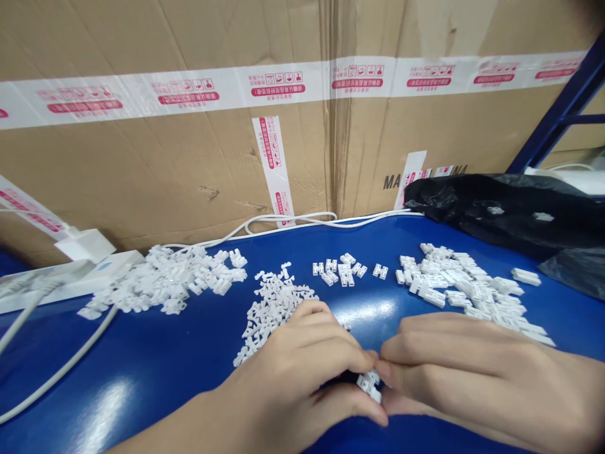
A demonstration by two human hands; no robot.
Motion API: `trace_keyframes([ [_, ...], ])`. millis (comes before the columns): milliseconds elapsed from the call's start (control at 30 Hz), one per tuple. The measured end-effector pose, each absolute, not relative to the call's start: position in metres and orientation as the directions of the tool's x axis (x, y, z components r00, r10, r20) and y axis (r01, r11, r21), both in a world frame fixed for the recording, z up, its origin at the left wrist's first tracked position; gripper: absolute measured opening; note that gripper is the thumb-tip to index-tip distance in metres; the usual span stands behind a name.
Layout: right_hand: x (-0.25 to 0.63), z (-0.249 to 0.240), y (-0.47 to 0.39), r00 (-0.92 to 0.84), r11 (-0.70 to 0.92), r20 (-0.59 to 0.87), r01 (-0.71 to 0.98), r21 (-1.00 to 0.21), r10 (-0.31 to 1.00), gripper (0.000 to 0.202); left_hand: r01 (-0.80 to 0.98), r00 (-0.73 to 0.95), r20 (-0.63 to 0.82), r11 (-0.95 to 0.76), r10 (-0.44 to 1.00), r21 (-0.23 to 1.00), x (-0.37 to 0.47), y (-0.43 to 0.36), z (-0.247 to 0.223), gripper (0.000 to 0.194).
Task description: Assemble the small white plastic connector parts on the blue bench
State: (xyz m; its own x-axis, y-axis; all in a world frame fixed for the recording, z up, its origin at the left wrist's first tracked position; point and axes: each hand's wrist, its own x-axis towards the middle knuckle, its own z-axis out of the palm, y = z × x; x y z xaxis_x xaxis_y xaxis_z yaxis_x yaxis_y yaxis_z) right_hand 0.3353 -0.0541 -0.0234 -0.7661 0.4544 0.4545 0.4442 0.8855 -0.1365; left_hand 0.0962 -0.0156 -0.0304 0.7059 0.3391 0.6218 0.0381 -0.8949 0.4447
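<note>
both hands grip a small white plastic piece above a blue tabletop.
the piece sits at five o'clock, pinched between fingertips; loose white parts lie toward twelve, and white blocks toward two, near a black bag.
</note>
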Motion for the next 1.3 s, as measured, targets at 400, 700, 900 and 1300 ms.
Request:
trace_keyframes([
  [400,0.334,-0.022,-0.053,-0.797,0.903,0.432,0.411,-0.124,0.422,0.024,0.089,0.728,0.588,-0.899,0.352,0.428,0.095,-0.018,-0.027,0.019],
  [700,0.333,-0.019,-0.053,-0.827,0.918,0.402,0.381,-0.113,0.393,0.02,0.116,0.736,0.589,-0.92,0.332,0.374,0.094,-0.02,-0.025,0.018],
  [900,0.332,-0.021,-0.048,-0.834,0.924,0.399,0.365,-0.117,0.38,0.015,0.123,0.727,0.598,-0.921,0.338,0.37,0.094,-0.019,-0.024,0.023],
  [1300,0.33,-0.008,-0.049,-0.823,0.9,0.374,0.35,-0.26,0.428,0.021,0.124,0.738,0.584,-0.919,0.337,0.374,0.094,-0.02,-0.023,0.022],
])
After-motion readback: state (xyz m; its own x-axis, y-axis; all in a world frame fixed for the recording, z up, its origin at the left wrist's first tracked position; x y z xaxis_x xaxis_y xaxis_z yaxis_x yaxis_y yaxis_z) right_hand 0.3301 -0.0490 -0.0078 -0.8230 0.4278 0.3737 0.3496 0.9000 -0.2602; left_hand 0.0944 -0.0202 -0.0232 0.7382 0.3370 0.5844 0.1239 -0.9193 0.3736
